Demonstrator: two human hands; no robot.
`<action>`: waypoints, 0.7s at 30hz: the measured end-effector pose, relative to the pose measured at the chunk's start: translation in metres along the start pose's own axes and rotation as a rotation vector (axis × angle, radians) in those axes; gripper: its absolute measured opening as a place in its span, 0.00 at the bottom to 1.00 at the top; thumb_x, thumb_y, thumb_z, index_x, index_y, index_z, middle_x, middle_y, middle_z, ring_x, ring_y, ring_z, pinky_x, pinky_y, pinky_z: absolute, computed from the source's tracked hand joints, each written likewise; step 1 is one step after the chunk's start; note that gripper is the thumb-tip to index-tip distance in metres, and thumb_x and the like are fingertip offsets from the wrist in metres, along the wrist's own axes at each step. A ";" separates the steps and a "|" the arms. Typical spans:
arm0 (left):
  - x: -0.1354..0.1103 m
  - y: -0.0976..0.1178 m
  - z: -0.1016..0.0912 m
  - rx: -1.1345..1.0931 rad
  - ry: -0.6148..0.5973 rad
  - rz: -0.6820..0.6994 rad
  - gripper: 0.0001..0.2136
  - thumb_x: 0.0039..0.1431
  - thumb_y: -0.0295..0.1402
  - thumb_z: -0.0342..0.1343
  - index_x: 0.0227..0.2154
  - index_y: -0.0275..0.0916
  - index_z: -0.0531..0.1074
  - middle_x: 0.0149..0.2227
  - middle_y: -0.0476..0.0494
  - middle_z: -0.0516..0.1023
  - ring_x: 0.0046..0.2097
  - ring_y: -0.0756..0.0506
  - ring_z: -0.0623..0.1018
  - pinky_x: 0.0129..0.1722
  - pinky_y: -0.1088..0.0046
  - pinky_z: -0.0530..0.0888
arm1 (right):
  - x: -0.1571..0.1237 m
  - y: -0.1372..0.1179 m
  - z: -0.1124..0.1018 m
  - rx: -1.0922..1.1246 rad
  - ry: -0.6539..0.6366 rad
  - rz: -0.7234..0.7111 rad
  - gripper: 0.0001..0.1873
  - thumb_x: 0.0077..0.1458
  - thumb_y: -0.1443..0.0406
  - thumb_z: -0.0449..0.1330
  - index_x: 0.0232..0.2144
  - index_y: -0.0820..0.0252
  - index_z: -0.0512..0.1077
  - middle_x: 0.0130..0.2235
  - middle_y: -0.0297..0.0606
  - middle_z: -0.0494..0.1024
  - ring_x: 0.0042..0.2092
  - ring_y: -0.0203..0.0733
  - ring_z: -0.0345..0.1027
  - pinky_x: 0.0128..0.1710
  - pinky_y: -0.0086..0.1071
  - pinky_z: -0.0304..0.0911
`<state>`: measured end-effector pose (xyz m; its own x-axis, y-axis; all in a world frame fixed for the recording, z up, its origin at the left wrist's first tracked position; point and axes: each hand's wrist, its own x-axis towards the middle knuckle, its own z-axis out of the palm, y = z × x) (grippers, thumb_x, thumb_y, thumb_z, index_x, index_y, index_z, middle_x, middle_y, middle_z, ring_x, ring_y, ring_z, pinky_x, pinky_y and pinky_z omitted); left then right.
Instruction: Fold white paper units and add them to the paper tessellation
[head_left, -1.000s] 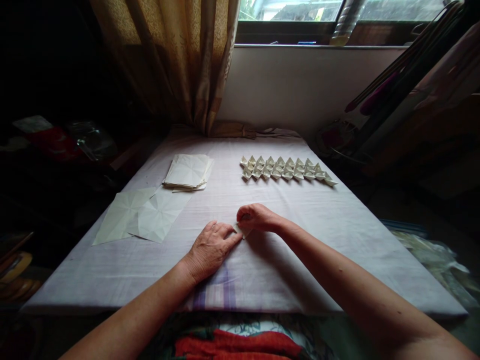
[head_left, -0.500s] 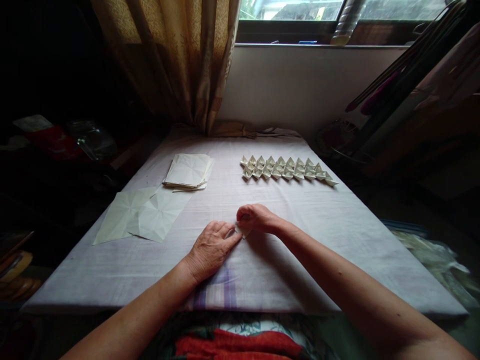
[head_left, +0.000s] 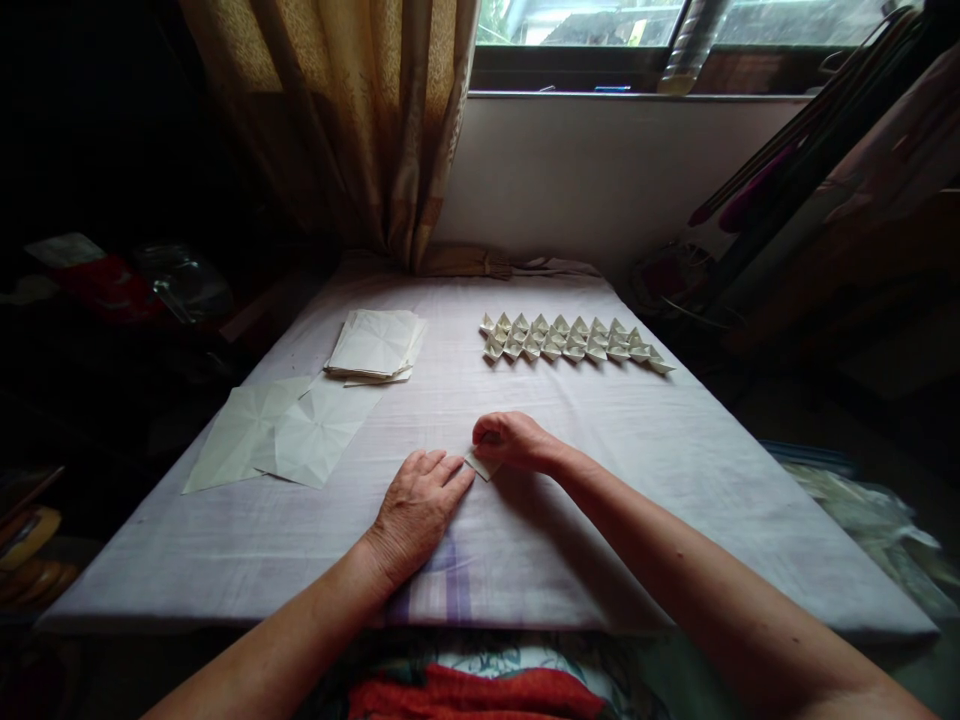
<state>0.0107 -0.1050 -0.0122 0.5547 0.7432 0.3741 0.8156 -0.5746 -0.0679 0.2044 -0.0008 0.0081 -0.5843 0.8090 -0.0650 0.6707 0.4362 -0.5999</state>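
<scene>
A small piece of folded white paper (head_left: 484, 467) lies on the cloth between my hands, partly covered by my right hand. My right hand (head_left: 514, 440) is curled over its far side with the fingers closed on it; the fingertips are mostly hidden. My left hand (head_left: 424, 505) rests flat on the cloth just left of the paper, fingers stretched out, thumb close to the paper's left corner. Beyond my right hand, several small folded paper boats (head_left: 574, 340) stand in two tight rows.
Two loose creased paper sheets (head_left: 319, 435) overlap at the left. Behind them is a stack of creased square sheets (head_left: 375, 342). A pale cloth (head_left: 660, 480) covers the table. A curtain (head_left: 360, 130) hangs at the far edge, and clothes (head_left: 892, 160) hang at right.
My left hand has drawn back slightly to the left, off the folded paper, so more of the paper shows. My right hand stays nearly in place over it.
</scene>
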 end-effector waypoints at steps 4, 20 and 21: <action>0.002 0.000 -0.001 0.005 -0.021 0.013 0.12 0.63 0.29 0.53 0.49 0.44 0.72 0.48 0.46 0.77 0.51 0.42 0.72 0.54 0.60 0.64 | 0.001 0.002 0.000 0.006 -0.003 -0.008 0.06 0.49 0.68 0.63 0.33 0.59 0.78 0.30 0.33 0.80 0.30 0.34 0.70 0.30 0.24 0.59; -0.003 0.000 0.004 0.008 0.005 -0.018 0.12 0.63 0.27 0.53 0.48 0.44 0.73 0.49 0.47 0.77 0.51 0.42 0.71 0.56 0.61 0.64 | 0.005 -0.002 -0.003 -0.066 -0.044 -0.021 0.06 0.50 0.66 0.63 0.32 0.57 0.79 0.31 0.32 0.81 0.31 0.36 0.71 0.29 0.24 0.58; -0.002 0.000 0.003 0.004 0.001 -0.017 0.12 0.63 0.28 0.53 0.48 0.44 0.73 0.49 0.47 0.77 0.51 0.42 0.71 0.56 0.61 0.64 | 0.005 -0.002 -0.003 -0.073 -0.047 -0.021 0.06 0.50 0.66 0.63 0.33 0.56 0.79 0.31 0.32 0.81 0.31 0.36 0.71 0.29 0.25 0.58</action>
<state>0.0100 -0.1053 -0.0161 0.5406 0.7526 0.3759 0.8256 -0.5605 -0.0651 0.2014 0.0038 0.0116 -0.6186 0.7804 -0.0915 0.6885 0.4822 -0.5416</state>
